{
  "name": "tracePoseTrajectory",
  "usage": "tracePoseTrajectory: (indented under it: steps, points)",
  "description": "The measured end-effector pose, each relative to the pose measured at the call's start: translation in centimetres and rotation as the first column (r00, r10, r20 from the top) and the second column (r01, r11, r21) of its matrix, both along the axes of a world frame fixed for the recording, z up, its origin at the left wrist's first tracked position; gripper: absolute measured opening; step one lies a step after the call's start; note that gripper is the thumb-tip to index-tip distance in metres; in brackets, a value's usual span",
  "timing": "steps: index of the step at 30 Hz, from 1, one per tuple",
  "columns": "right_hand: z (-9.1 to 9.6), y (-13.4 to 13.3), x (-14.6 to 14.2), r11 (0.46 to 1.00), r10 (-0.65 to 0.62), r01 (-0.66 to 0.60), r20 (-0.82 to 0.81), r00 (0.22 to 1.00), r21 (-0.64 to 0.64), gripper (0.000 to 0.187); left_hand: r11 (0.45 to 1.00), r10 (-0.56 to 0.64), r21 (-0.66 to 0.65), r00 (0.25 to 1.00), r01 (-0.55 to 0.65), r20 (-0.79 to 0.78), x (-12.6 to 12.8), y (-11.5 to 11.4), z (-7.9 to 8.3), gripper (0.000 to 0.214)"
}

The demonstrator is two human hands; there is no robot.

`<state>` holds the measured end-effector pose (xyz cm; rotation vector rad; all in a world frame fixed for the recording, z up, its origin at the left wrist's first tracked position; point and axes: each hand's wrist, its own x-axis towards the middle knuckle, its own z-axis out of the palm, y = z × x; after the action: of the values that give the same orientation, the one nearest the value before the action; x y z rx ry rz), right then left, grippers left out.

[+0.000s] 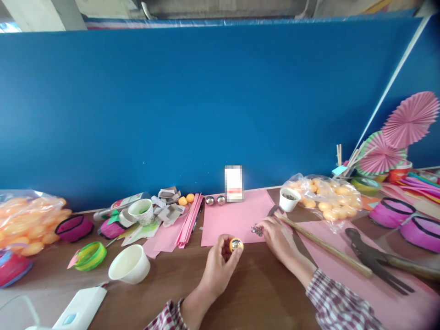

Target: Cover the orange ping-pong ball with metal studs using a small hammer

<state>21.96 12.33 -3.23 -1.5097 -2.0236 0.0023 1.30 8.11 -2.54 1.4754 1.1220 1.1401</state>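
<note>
In my left hand point(220, 261) is an orange ping-pong ball point(236, 244), gripped between thumb and fingers. Small silver metal pieces that look like thumbtack heads cover part of its upper side. My right hand point(277, 236) reaches down to a small pile of silver thumbtacks point(256, 230) on the pink paper point(228, 222). Its fingers are bent together at the pile's right side; whatever they pinch is too small to make out. Toward the back of that sheet rest two balls point(221, 200) covered all over in silver.
A white cup point(289, 200) of small dark pieces stands behind my right hand. Bags of orange balls point(330, 201) lie on both sides. A hammer with a wooden handle point(323, 243) and a claw hammer point(374, 259) lie right. An off-white bowl point(129, 264) sits left.
</note>
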Motion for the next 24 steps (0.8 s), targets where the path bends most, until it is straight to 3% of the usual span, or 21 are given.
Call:
tracePoseTrajectory:
  steps: [7, 13, 21, 24]
  points:
    - [0.02, -0.05, 0.02, 1.000, 0.022, -0.021, -0.015, 1.000, 0.016, 0.018, 1.000, -0.003, 0.004, 1.000, 0.003, -0.002, 0.00, 0.01, -0.12, 0.024]
    - [-0.59, 0.24, 0.41, 0.997, -0.057, 0.057, 0.005, 0.998, 0.042, 0.021, 1.000, -0.008, 0.017, 1.000, 0.008, -0.024, -0.07, 0.00, -0.16, 0.023]
    - [-0.35, -0.04, -0.36, 0.994, 0.102, -0.101, -0.025, 0.995, 0.031, 0.031, 1.000, -0.015, 0.014, 0.999, 0.015, -0.043, -0.07, 0.12, -0.33, 0.023]
    - [-0.21, -0.08, -0.39, 0.997, 0.067, -0.066, -0.028, 0.997, 0.042, 0.032, 1.000, -0.018, 0.011, 0.999, 0.019, -0.043, -0.05, 0.13, -0.18, 0.023]
